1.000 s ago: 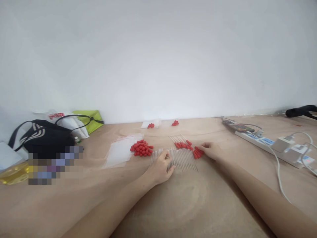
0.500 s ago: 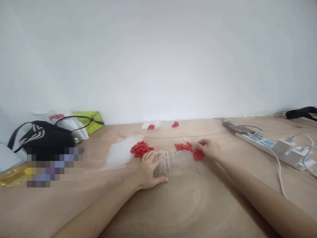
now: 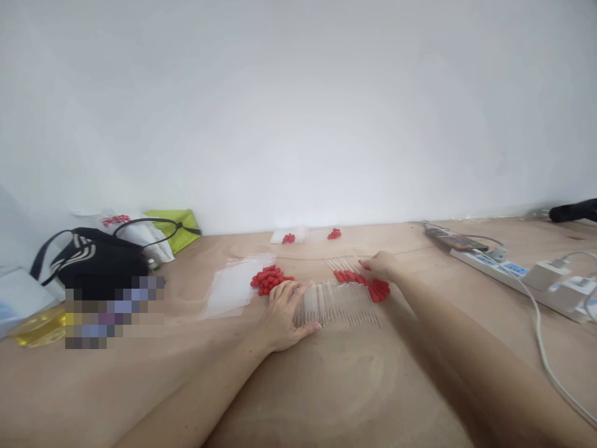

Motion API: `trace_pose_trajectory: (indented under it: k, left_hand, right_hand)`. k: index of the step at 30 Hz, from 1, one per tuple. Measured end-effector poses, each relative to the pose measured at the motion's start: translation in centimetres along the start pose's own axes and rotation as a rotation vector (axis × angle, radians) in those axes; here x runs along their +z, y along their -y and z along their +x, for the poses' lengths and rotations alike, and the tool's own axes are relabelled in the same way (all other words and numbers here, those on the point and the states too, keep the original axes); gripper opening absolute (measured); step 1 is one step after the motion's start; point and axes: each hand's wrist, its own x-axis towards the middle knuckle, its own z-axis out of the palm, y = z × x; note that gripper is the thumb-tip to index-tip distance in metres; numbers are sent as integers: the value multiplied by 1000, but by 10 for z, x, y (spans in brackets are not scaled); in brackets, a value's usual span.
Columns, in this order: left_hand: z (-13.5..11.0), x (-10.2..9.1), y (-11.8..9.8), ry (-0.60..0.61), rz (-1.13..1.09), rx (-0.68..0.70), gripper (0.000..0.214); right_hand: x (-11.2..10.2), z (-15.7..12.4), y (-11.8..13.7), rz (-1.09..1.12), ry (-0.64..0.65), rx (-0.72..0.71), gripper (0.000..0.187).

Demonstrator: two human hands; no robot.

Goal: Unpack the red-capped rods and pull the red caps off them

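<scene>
My left hand (image 3: 286, 316) rests on the table with fingers spread, at the left end of a row of thin clear glass tubes (image 3: 336, 305). Its fingertips lie beside a heap of red rubber bulbs (image 3: 270, 280). Farther right, my right hand (image 3: 383, 266) pinches the red bulb end of a glass dropper at the right of the finished-looking droppers (image 3: 347, 275), which lie side by side with their bulbs toward me. Just below that hand is a small group of loose red bulbs (image 3: 379, 290). The held dropper's tube is faint and partly hidden.
Clear plastic bags (image 3: 236, 289) lie left of the heap. Two small bulb groups (image 3: 288, 238) sit near the wall. At left are a black bag (image 3: 97, 264) and a yellow-green bag (image 3: 180, 227); at right, a power strip (image 3: 494, 264) with chargers, a phone (image 3: 459, 241) and cables.
My right hand has moved slightly forward, away from me, beside the row of droppers, with the red-bulbed end in its fingers. My left hand has stayed by the tubes. The view has shifted slightly.
</scene>
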Motion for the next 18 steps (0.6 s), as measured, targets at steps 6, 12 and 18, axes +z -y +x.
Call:
trace_pose_trajectory:
  k: [6, 12, 18]
  left_hand:
    - [7, 4, -8, -19, 39, -34, 83]
    - [12, 13, -9, -68, 91, -61, 77]
    - [11, 10, -13, -196, 112, -20, 67]
  right_hand:
    - [-11, -50, 3, 21, -115, -177, 24]
    - [-1, -101, -18, -67, -218, -602, 22]
    - [5, -114, -24, -141, -254, -815, 24]
